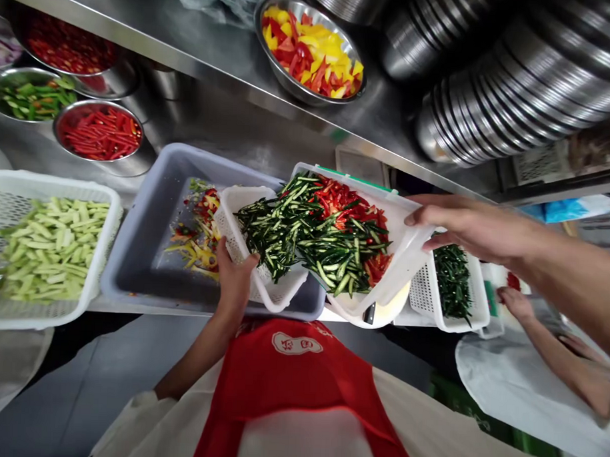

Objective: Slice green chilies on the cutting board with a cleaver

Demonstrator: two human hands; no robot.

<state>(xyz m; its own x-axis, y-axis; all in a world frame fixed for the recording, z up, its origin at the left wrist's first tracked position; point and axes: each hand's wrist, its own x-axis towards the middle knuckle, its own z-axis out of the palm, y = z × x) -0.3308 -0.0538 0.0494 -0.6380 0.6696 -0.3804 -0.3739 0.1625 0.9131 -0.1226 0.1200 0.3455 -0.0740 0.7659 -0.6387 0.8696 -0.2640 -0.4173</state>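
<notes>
My left hand (pixel 235 273) grips the near left rim of a small white basket (pixel 278 295), which sits over the right part of a grey-blue tub (pixel 134 242). My right hand (pixel 452 223) is closed on the right end of a clear plastic box (pixel 401 258), tilted toward the basket. Dark green-skinned vegetable strips (pixel 341 253) and chopped red pepper (pixel 340 203) lie in the box. Green strips (pixel 265 230) also fill the basket and run on from those at the box's left edge. Part of a knife (pixel 369 313) shows below the box on a pale round board (pixel 389 313).
Left stands a white basket (pixel 113 208) of pale green sticks. Behind are steel bowls of red chillies (pixel 102 133) and green peppers (pixel 34 100). A shelf (pixel 211 58) overhead holds a bowl of peppers (pixel 311 52) and stacked steel bowls (pixel 515 82). At right, a co-worker's hand (pixel 516 304) works.
</notes>
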